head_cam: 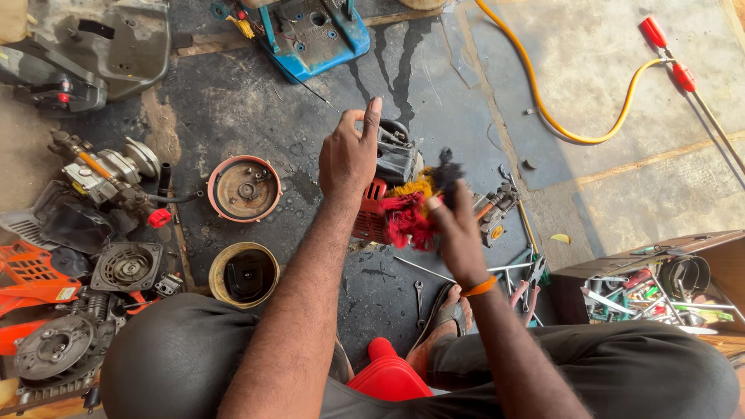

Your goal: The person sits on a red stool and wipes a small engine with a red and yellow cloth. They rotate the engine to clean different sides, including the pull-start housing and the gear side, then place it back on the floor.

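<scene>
On the far left, machine parts (85, 264) lie on the floor, with a round orange cover (244, 188) beside them. The left hand (351, 155) is closed on top of a small engine (392, 174) in the middle. The engine looks heavy, hard and oily, so its top is a good place to hold. The right hand (454, 229) pinches a soft red and yellow rag (407, 213). A toolbox (660, 287) sits far right.

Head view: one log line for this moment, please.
left hand: on engine | right hand: holds rag | floor: wrench, toolbox, hose
</scene>
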`<move>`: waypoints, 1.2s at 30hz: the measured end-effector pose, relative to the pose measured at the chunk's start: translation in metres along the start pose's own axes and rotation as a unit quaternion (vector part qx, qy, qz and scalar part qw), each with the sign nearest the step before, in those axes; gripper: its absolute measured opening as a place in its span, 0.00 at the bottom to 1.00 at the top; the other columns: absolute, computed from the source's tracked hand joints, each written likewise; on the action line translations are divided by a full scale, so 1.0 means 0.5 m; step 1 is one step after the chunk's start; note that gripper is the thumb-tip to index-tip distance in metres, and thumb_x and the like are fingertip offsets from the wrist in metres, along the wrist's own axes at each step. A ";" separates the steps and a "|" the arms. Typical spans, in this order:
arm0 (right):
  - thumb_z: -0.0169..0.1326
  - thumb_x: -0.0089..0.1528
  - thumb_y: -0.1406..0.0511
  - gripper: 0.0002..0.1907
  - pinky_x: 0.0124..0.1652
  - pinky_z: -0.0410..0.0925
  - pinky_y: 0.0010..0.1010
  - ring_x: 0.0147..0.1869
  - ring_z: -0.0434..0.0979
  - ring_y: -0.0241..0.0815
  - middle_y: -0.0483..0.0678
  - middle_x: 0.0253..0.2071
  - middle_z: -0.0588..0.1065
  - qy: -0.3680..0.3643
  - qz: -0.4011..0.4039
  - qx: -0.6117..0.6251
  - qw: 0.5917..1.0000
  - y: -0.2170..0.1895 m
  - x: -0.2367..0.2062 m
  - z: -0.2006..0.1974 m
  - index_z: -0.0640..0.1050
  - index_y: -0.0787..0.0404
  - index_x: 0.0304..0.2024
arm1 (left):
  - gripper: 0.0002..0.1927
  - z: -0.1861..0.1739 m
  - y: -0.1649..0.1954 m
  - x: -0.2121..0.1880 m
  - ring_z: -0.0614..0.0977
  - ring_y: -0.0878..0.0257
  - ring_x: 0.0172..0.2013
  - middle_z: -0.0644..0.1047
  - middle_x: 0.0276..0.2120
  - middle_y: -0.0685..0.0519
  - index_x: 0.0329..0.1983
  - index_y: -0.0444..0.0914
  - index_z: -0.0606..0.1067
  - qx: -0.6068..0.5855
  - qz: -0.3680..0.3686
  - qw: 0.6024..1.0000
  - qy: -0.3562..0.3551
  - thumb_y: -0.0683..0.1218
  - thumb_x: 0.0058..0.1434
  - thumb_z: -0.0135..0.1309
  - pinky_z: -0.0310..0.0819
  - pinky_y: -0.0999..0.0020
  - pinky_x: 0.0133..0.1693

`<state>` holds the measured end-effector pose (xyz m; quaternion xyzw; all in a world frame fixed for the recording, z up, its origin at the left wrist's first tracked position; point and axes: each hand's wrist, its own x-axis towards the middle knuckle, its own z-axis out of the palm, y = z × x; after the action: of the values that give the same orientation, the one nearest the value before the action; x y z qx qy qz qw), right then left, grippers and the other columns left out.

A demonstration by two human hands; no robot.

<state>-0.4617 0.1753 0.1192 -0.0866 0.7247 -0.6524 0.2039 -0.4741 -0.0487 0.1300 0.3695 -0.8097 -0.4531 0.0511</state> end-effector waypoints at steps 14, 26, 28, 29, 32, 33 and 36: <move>0.46 0.63 0.68 0.15 0.38 0.76 0.39 0.35 0.83 0.49 0.53 0.37 0.82 0.016 0.100 -0.122 0.987 0.040 -0.012 -0.079 0.80 0.63 0.49 | 0.42 0.003 -0.016 0.013 0.84 0.57 0.45 0.81 0.43 0.50 0.60 0.46 0.73 -0.011 0.000 0.999 0.033 0.78 0.62 0.28 0.81 0.55 0.41; 0.47 0.64 0.50 0.23 0.48 0.75 0.48 0.45 0.80 0.51 0.54 0.39 0.79 -0.020 0.050 0.442 0.895 -0.084 0.033 -0.113 0.74 0.62 0.47 | 0.59 -0.037 0.088 -0.044 0.65 0.50 0.72 0.66 0.71 0.40 0.77 0.37 0.58 -0.434 0.146 0.884 -0.098 0.84 0.58 0.25 0.54 0.51 0.68; 0.46 0.63 0.49 0.26 0.50 0.74 0.44 0.47 0.81 0.52 0.58 0.41 0.80 -0.038 0.039 0.439 0.897 -0.130 -0.005 -0.083 0.75 0.63 0.49 | 0.64 -0.045 0.112 -0.068 0.57 0.50 0.75 0.59 0.76 0.40 0.80 0.38 0.51 -0.596 0.101 0.747 -0.277 0.87 0.53 0.24 0.49 0.50 0.69; 0.46 0.67 0.52 0.23 0.53 0.74 0.42 0.51 0.80 0.49 0.56 0.46 0.78 0.001 -0.093 0.247 0.965 -0.146 -0.023 -0.064 0.74 0.64 0.52 | 0.67 -0.044 0.121 -0.083 0.53 0.50 0.77 0.55 0.78 0.40 0.81 0.38 0.48 -0.662 0.073 0.655 -0.358 0.88 0.51 0.23 0.46 0.49 0.70; 0.46 0.74 0.60 0.17 0.57 0.71 0.36 0.57 0.76 0.42 0.51 0.53 0.75 0.059 -0.277 -0.064 0.957 -0.167 -0.063 -0.010 0.72 0.66 0.58 | 0.70 -0.012 0.148 -0.127 0.49 0.51 0.77 0.49 0.79 0.42 0.82 0.39 0.44 -0.688 0.044 0.609 -0.393 0.90 0.48 0.29 0.44 0.51 0.73; 0.46 0.73 0.62 0.17 0.55 0.68 0.35 0.55 0.74 0.40 0.51 0.52 0.74 0.037 -0.212 0.044 0.976 -0.167 -0.070 0.008 0.72 0.67 0.59 | 0.69 0.005 0.155 -0.141 0.50 0.51 0.77 0.48 0.79 0.42 0.81 0.39 0.44 -0.704 0.016 0.603 -0.375 0.89 0.49 0.31 0.46 0.53 0.73; 0.45 0.69 0.65 0.20 0.58 0.66 0.32 0.57 0.72 0.38 0.48 0.54 0.75 -0.002 -0.152 0.182 0.971 -0.164 -0.072 0.023 0.72 0.68 0.61 | 0.67 0.055 0.167 -0.159 0.55 0.49 0.76 0.47 0.79 0.41 0.81 0.40 0.43 -0.743 -0.048 0.585 -0.320 0.88 0.51 0.34 0.54 0.57 0.71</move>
<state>-0.4361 0.1679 0.2055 -0.1591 0.5717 -0.7964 0.1162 -0.4743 0.0482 0.1982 0.0726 -0.1357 -0.9878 0.0240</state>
